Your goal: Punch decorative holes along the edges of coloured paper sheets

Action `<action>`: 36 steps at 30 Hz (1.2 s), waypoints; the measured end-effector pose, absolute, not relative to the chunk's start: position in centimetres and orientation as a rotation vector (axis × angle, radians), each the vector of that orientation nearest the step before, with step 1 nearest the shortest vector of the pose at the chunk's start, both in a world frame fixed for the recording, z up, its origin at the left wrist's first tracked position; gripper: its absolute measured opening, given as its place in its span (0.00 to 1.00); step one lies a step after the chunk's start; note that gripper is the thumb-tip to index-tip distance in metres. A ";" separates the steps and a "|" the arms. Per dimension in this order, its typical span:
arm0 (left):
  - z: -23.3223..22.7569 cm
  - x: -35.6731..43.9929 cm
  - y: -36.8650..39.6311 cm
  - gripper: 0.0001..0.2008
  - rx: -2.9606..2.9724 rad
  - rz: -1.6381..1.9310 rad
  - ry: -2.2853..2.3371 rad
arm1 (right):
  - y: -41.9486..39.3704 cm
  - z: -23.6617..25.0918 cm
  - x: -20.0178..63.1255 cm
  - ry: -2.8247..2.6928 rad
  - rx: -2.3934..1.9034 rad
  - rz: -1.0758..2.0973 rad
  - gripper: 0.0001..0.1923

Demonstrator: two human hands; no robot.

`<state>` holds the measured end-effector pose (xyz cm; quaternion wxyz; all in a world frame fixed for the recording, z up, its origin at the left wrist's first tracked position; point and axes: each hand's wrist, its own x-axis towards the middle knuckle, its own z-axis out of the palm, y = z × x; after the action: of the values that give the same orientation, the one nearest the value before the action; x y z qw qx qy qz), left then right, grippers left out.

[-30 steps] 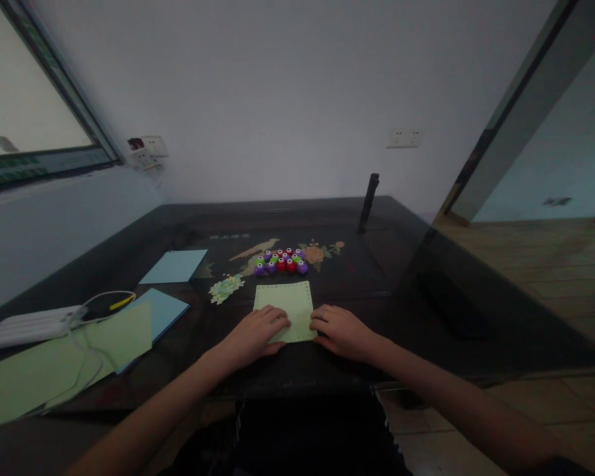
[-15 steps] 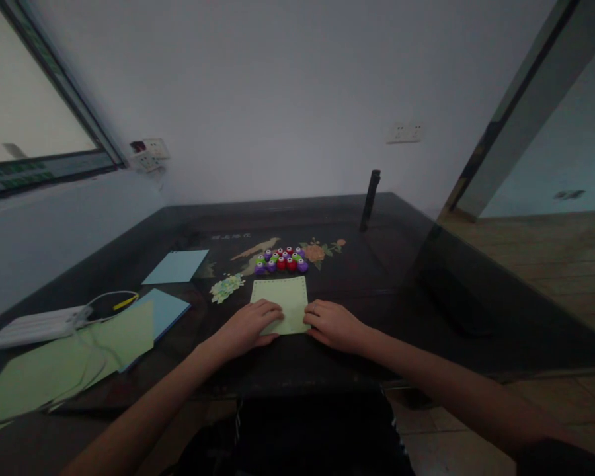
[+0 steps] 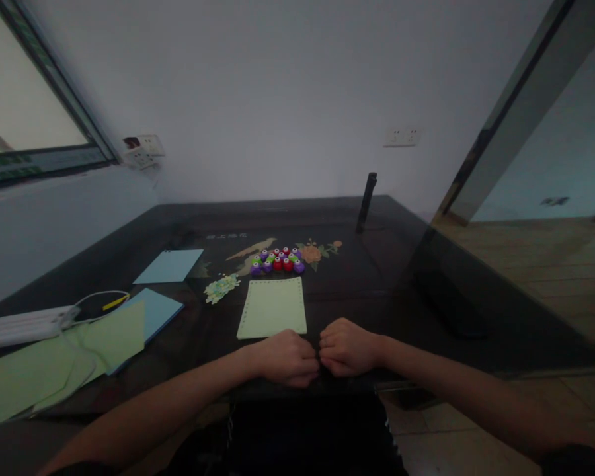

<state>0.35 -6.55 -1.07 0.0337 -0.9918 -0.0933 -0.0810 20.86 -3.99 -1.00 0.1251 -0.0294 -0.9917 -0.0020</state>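
My left hand is curled into a fist close to the table's front edge, just below a pale green sheet with marks along its border. Beside it my right hand is also balled up, the knuckles of both facing each other with a narrow gap. Nothing shows in either hand. The sheet lies flat, apart from the right hand and close by the left one. Behind it, several small round stampers in purple, red and green, with eye-like white tops, stand in a cluster.
A heap of small paper cut-outs lies left of the sheet. Farther left are blue paper, green sheets and a white power strip with its cable. A black upright object stands at the back; a dark flat object lies right.
Both hands have come off the green sheet, drawn back toward the table edge and closed into fists. The sheet now lies uncovered. The view has shifted slightly.
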 end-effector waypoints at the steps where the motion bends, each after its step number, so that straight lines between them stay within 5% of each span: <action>1: -1.6 0.5 -6.4 0.09 -3.065 -0.290 -0.273 | -4.1 -1.3 20.7 -2.889 -0.069 0.001 0.14; 36: -2.3 0.7 -6.1 0.12 -3.099 -0.475 -0.409 | -4.1 -2.1 19.8 -2.903 -0.257 0.072 0.13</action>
<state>0.69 -6.10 -2.27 -0.0103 -0.9801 -0.1293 -0.1503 19.83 -4.08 -2.10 0.1129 -0.0876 -0.9894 0.0246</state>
